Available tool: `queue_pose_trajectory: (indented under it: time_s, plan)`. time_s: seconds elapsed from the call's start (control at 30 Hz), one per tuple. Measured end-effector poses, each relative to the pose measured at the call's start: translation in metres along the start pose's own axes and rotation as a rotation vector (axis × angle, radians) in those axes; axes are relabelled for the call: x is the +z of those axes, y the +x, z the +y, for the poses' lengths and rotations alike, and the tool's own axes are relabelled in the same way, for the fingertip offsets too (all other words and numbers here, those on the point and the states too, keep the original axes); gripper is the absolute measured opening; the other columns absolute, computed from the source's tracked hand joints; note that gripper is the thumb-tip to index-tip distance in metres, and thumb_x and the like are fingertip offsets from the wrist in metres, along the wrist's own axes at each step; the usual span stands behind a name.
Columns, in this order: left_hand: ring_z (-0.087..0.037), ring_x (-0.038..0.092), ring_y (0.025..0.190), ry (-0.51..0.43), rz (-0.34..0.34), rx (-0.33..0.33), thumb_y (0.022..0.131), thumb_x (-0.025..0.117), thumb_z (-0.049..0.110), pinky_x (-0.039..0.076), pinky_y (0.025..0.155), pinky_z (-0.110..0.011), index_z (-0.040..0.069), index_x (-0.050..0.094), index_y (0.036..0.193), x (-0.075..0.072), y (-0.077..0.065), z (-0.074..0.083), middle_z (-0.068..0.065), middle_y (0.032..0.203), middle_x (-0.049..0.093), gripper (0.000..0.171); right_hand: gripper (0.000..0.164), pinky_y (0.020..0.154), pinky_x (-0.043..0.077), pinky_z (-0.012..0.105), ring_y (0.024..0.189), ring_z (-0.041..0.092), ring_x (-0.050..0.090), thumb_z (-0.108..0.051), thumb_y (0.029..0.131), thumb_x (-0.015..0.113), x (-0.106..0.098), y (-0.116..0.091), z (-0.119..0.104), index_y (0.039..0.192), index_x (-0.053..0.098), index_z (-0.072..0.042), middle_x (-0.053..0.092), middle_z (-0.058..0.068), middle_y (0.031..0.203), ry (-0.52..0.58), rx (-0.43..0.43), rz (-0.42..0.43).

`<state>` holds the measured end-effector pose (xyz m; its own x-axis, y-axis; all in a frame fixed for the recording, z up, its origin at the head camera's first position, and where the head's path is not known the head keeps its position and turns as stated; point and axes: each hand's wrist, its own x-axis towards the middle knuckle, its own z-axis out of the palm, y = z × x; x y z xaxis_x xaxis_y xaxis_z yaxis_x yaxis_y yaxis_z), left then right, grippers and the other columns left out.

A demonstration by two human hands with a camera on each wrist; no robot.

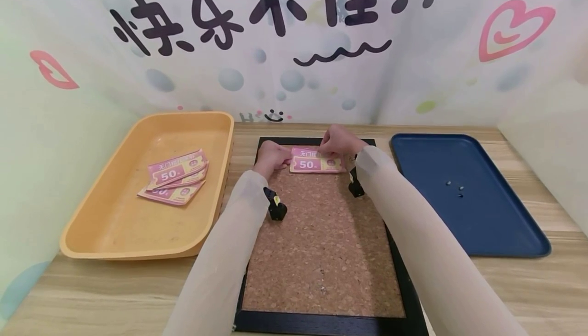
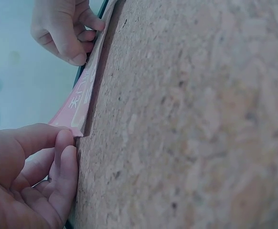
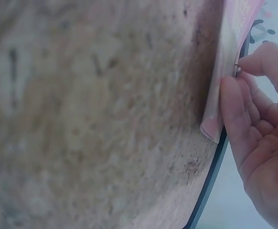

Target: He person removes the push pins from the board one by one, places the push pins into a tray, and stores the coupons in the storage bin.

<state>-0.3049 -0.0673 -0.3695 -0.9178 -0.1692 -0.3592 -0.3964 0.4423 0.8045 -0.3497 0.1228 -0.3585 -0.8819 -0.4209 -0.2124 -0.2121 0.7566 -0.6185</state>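
Observation:
A pink and yellow paper coupon (image 1: 307, 165) marked 50 lies along the top of a black-framed cork board (image 1: 321, 239). My left hand (image 1: 272, 156) pinches its left end between thumb and finger, as the left wrist view also shows on the coupon's corner (image 2: 77, 130). At the coupon's right part, my right hand (image 1: 341, 141) has its fingers curled in against the paper. In the right wrist view a tiny pin (image 3: 237, 69) shows between its fingertips, close to the coupon's surface (image 3: 220, 90). How far the pin goes in is hidden.
To the left stands a yellow plastic basin (image 1: 105, 218) with several similar coupons (image 1: 176, 172) fanned inside. A blue tray (image 1: 496, 229) on the right holds a few small pins (image 1: 461, 188). Behind the wooden table (image 1: 115, 285) hangs a printed cloth (image 1: 285, 96).

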Motion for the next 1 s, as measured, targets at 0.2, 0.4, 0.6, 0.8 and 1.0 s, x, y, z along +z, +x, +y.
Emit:
queue_pose_trajectory:
  time_s: [0.2,0.4,0.6,0.8,1.0]
  plan:
    - [-0.006,0.051,0.052,-0.003,-0.005,0.004,0.084,0.063,0.009,0.045,0.047,-0.014,0.0,0.068,0.095,0.0,-0.002,0.001,-0.004,0.073,0.06,0.016,0.018,0.045,0.034,0.023,0.049,0.013,0.043,-0.014,0.084,0.064,-0.003,0.0,0.001,0.074,0.067,0.0,0.055,0.006,0.061,0.006,-0.001,-0.011]
    - [-0.006,0.051,0.053,-0.01,-0.012,0.003,0.084,0.064,0.01,0.045,0.048,-0.015,0.0,0.068,0.096,0.001,-0.004,0.003,-0.004,0.073,0.06,0.016,0.017,0.045,0.034,0.022,0.049,0.013,0.044,-0.013,0.084,0.065,-0.007,-0.005,-0.001,0.076,0.068,0.002,0.056,0.006,0.061,0.013,-0.015,-0.018]
    - [-0.006,0.051,0.051,-0.009,-0.011,0.001,0.084,0.064,0.009,0.045,0.046,-0.014,0.0,0.068,0.096,0.001,-0.003,0.004,-0.004,0.072,0.06,0.016,0.019,0.047,0.042,0.023,0.051,0.012,0.049,-0.015,0.085,0.065,-0.012,-0.012,0.004,0.086,0.068,0.004,0.057,0.007,0.064,0.075,0.013,-0.012]
    - [-0.007,0.051,0.05,-0.047,-0.015,-0.034,0.083,0.064,0.01,0.045,0.045,-0.015,0.0,0.067,0.094,-0.001,-0.001,0.004,-0.004,0.069,0.059,0.015,0.016,0.051,0.041,0.024,0.052,0.014,0.047,-0.007,0.085,0.058,-0.019,-0.018,0.007,0.075,0.062,0.006,0.049,0.005,0.058,0.136,-0.016,0.01]
    - [-0.009,0.045,0.047,-0.054,-0.021,-0.028,0.082,0.063,0.01,0.041,0.044,-0.017,0.001,0.063,0.085,-0.011,-0.004,0.007,-0.004,0.064,0.054,0.01,0.019,0.062,0.051,0.032,0.058,0.022,0.049,-0.005,0.083,0.056,-0.032,-0.031,0.014,0.069,0.056,0.007,0.047,0.005,0.056,0.148,-0.061,0.059]
